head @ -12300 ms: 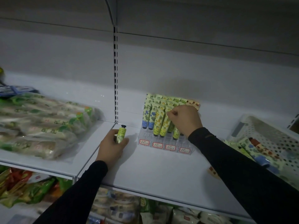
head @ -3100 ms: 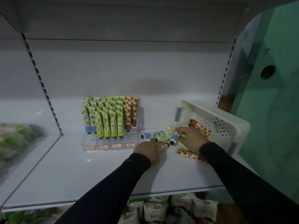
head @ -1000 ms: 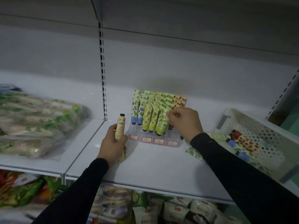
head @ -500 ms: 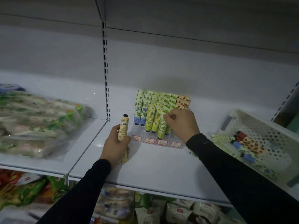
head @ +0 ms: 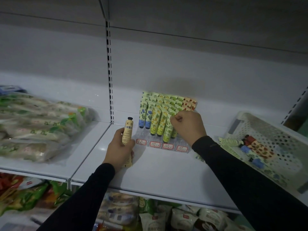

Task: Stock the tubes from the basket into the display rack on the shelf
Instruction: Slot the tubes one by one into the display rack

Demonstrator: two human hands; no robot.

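Since approx. 0.5 s ago little has shifted: the green tube (head: 168,130) is seen slightly lower in the display rack (head: 162,144), w/ the right hand (head: 187,126) still on it. Right hand is fisted, knuckles up, fingers pinched on the tube's top edge, forearm angled in from the near right. Left hand (head: 120,149) is wrapped round a yellow tube (head: 127,130), held upright w/ black cap on top, barcode visible, just left of the rack. Rack stands mid-shelf (head: 158,169), clear plastic, red-bordered labels along its near edge; filled w/ blue, yellow, green and red-patterned tubes, caps down. White basket (head: 283,142) is tipped at far right, several tubes (head: 255,147) lying inside.
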